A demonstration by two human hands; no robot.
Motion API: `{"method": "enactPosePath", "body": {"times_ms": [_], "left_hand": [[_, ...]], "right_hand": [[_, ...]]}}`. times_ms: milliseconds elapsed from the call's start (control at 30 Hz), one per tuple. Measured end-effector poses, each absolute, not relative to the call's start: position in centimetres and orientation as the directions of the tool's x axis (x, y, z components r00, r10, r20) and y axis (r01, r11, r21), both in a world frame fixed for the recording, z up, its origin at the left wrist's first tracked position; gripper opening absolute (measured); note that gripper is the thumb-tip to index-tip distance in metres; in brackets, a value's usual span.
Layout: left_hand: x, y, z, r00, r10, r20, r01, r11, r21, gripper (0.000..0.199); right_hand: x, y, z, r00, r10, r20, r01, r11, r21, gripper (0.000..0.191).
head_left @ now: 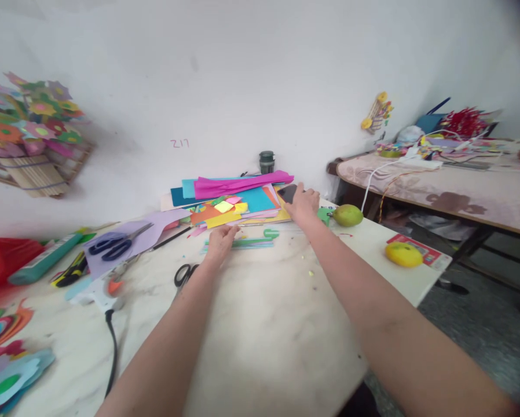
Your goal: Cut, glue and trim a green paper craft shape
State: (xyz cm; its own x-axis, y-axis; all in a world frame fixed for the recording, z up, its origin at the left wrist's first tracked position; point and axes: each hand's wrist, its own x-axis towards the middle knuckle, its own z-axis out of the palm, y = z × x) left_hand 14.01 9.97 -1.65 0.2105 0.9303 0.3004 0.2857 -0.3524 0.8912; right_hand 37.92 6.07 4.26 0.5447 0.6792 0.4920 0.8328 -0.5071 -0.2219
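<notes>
My right hand (304, 204) reaches to the back of the table, its fingers round the edge of a dark flat object (287, 193) that lies on coloured papers. Near the front of the paper pile, my left hand (222, 240) rests with bent fingers beside green paper strips (253, 243); what its fingertips touch is too small to make out. Behind both hands is the stack of coloured sheets, with a magenta sheet (238, 184) on top and small yellow and orange pieces (219, 217) in front. Black-handled scissors (183, 275) lie partly behind my left forearm.
Blue scissors (112, 246) lie on purple paper, with a glue gun (97, 294) and its cord nearer me. A green mango (348, 215) and a yellow one (403, 254) sit at right. Paper flowers (14, 376) are at front left. A second table (451, 179) stands at right.
</notes>
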Motion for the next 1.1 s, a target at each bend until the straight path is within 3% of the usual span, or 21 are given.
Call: {"method": "enactPosePath", "body": {"times_ms": [233,433,600,833,967,1033,1100], "left_hand": [[14.2,9.3,-1.2,0.250,0.931,0.267,0.207,-0.321,0.924,0.049],[13.8,9.1,-1.2,0.316,0.895,0.314,0.336,-0.416,0.845,0.052],[13.9,8.8,-1.0,0.302,0.902,0.308,0.412,-0.415,0.812,0.048],[14.2,8.2,-0.6,0.320,0.902,0.289,0.376,-0.401,0.835,0.043],[14.1,8.1,-0.4,0.348,0.901,0.259,0.365,-0.385,0.848,0.043],[14.2,8.0,-0.3,0.369,0.899,0.237,0.379,-0.378,0.845,0.041],[14.3,8.1,-0.2,0.391,0.894,0.220,0.400,-0.380,0.834,0.041]], "right_hand": [[40.6,3.9,2.2,0.688,0.624,0.369,0.721,-0.646,-0.251,0.061],[40.0,3.5,2.1,0.746,0.592,0.304,0.664,-0.693,-0.280,0.057],[39.8,3.7,1.7,0.743,0.635,0.209,0.669,-0.704,-0.239,0.059],[39.7,4.1,1.3,0.701,0.706,0.104,0.712,-0.682,-0.171,0.049],[39.1,3.8,2.0,0.615,0.749,0.244,0.786,-0.606,-0.123,0.043],[38.7,3.8,2.5,0.494,0.795,0.354,0.862,-0.500,-0.081,0.038],[38.3,4.1,2.9,0.384,0.844,0.374,0.916,-0.398,-0.043,0.034]]}}
